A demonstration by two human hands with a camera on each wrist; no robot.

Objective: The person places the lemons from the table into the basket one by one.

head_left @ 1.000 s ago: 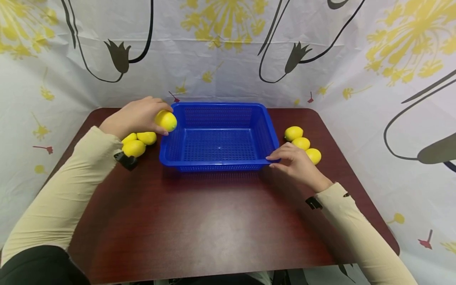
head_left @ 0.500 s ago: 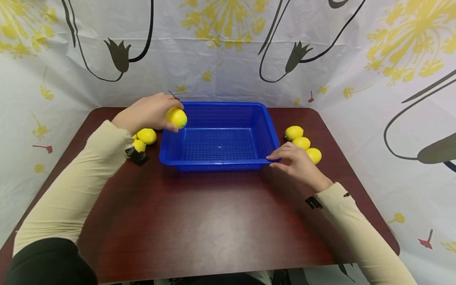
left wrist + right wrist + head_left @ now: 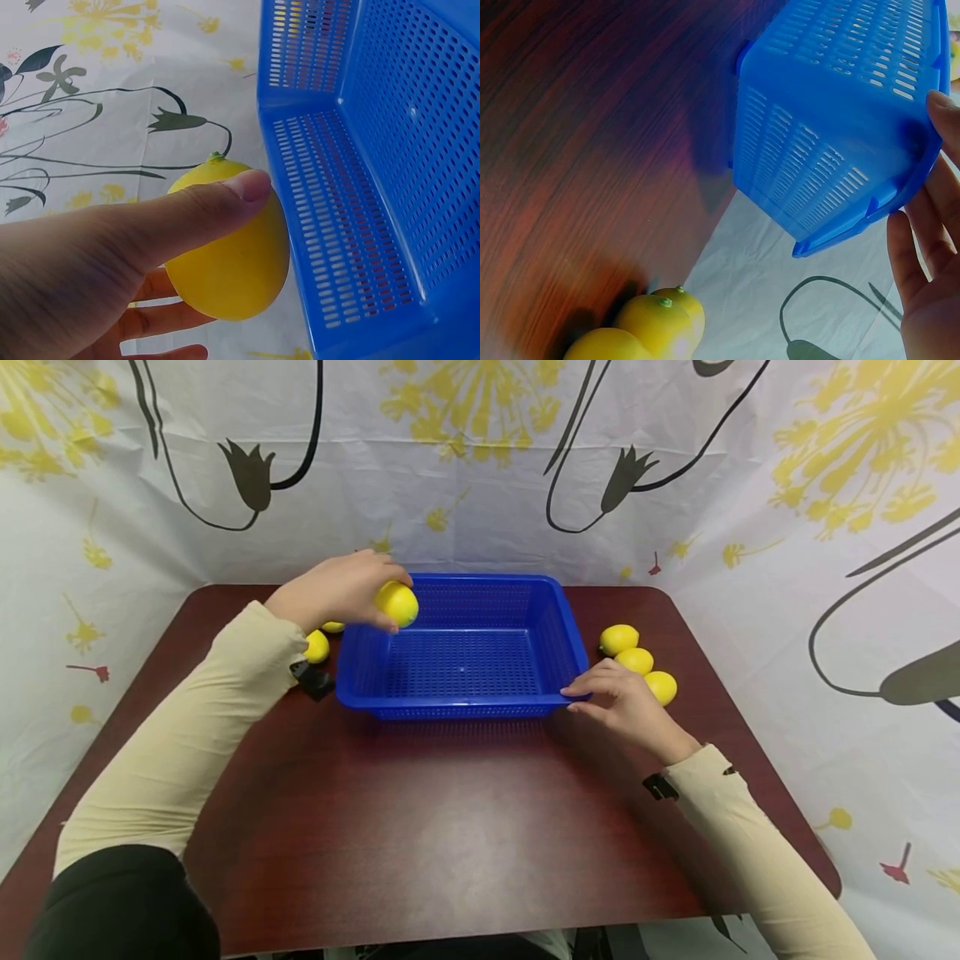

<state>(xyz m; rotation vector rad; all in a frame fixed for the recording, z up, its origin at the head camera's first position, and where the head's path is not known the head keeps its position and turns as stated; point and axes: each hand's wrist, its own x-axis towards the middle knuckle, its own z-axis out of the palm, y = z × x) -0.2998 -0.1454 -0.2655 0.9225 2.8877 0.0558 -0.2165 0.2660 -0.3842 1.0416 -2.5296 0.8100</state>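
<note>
A dark reddish-brown worktop with rounded corners is filling the lower part of the head view, its wood grain showing and a soft light patch gleaming near the middle. White cloth is hanging behind it and along both sides, creasing in places and bearing yellow blossoms, grey-green tulip shapes and small red flowers. A blue perforated basket is standing toward the back of the worktop. To its right, three lemons are lying in a slanting row; to its left, more lemons are showing only partly past a beige sleeve.

The person's left hand is gripping a lemon and holding it above the basket's far left corner. Its fingers are clamping the fruit: in the left wrist view the thumb is crossing the near face while other fingers are bracing behind, and the green stem nub is pointing away from the palm. There the lemon's side is lining up with the basket's rim; whether they are touching, I cannot tell.

The right hand is pinching the rim at the near right corner, its thumb and fingers bearing on the edge.
</note>
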